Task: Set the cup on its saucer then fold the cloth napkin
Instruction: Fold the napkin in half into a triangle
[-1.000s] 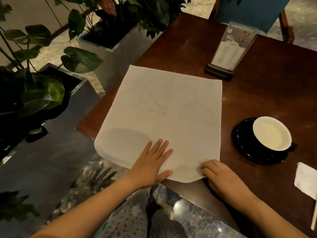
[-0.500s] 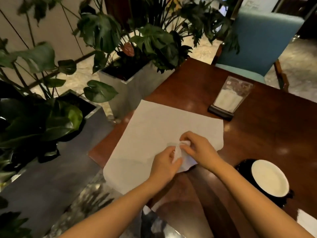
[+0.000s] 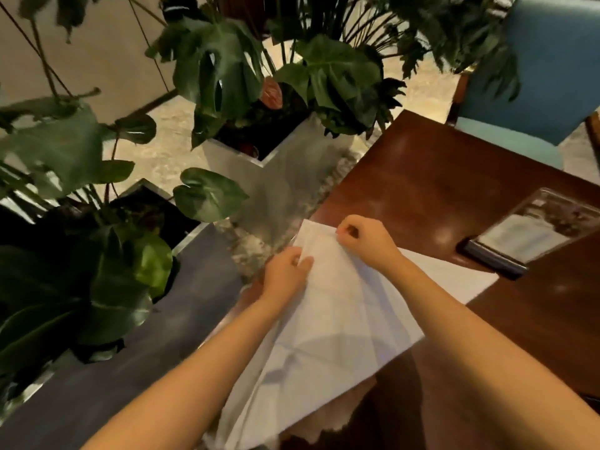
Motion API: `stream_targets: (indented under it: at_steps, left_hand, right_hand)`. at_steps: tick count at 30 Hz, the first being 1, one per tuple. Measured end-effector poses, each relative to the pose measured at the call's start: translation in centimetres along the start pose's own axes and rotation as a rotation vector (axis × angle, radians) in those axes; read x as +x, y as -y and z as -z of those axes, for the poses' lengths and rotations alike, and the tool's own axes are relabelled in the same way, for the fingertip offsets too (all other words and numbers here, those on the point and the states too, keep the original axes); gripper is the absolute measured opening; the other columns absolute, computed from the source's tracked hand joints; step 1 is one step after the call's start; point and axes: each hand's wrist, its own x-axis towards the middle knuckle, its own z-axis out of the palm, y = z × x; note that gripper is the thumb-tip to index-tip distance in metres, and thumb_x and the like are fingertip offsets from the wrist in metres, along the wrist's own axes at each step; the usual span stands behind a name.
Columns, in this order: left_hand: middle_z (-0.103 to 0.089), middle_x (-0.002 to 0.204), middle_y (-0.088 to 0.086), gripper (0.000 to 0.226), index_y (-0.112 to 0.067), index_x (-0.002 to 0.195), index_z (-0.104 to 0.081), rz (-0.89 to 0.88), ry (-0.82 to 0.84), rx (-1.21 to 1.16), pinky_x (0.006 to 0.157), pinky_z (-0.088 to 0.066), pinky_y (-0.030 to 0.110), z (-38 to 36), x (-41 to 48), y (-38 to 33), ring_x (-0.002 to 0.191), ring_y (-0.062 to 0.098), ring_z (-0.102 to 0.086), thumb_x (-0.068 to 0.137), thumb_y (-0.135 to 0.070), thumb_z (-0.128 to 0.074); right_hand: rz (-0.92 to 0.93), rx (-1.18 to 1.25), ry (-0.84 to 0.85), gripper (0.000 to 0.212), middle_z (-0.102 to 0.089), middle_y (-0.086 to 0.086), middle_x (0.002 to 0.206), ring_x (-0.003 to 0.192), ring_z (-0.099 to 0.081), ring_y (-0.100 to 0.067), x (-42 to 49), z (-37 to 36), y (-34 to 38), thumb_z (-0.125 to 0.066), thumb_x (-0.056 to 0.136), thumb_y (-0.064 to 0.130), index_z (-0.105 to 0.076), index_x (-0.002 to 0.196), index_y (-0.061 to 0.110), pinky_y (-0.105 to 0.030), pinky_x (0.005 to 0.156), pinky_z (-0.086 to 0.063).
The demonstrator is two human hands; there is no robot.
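Observation:
The white cloth napkin [image 3: 341, 319] lies folded over on itself at the left edge of the dark wooden table [image 3: 438, 177], its near part hanging past the table edge. My left hand [image 3: 285, 271] pinches the napkin's left edge near the far corner. My right hand [image 3: 367, 238] pinches the far corner against the table. The cup and its saucer are out of view.
A clear menu stand on a black base [image 3: 519, 241] stands to the right of the napkin. Metal planters with large green leaves [image 3: 259, 92] crowd the floor left of the table. A blue chair [image 3: 535, 92] stands at the far side.
Both hands have carried the napkin's near corner up and over to the far left corner, doubling the cloth. The view has swung left, so the cup and saucer have left the frame.

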Motion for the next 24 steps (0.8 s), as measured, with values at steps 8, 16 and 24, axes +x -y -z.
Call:
stream_targets:
  at_steps: [8, 16, 24]
  left_hand:
    - [-0.056, 0.081, 0.003, 0.013, -0.013, 0.077, -0.059, 0.051, 0.003, 0.011, 0.070, -0.039, 0.034, -0.5, 7.5, 1.2, 0.075, 0.018, -0.048, 0.086, -0.009, -0.050]
    - [-0.057, 0.081, 0.003, 0.015, -0.015, 0.096, -0.065, 0.060, -0.036, 0.036, 0.072, -0.040, 0.028, -1.4, 11.0, 2.9, 0.079, 0.018, -0.051, 0.083, -0.011, -0.058]
    - [-0.053, 0.082, -0.005, 0.009, -0.013, 0.085, -0.068, -0.104, -0.070, 0.063, 0.072, -0.040, 0.026, -2.9, 12.4, 1.4, 0.078, 0.015, -0.050, 0.082, -0.012, -0.059]
  right_hand:
    - [-0.185, -0.012, -0.129, 0.017, -0.064, -0.006, 0.085, 0.074, -0.051, -0.018, 5.7, -4.5, -2.1, -0.049, 0.085, 0.004, -0.065, 0.080, 0.008, -0.026, 0.064, -0.037]
    - [-0.166, -0.188, -0.165, 0.014, -0.056, -0.007, 0.095, 0.092, -0.045, -0.027, 6.7, -6.9, -3.7, -0.051, 0.090, 0.012, -0.064, 0.084, 0.014, -0.034, 0.081, -0.033]
    - [-0.185, -0.139, -0.078, 0.008, -0.061, -0.006, 0.093, 0.090, -0.052, -0.027, 5.8, -6.0, -4.2, -0.059, 0.086, 0.022, -0.057, 0.088, 0.015, -0.036, 0.078, -0.038]
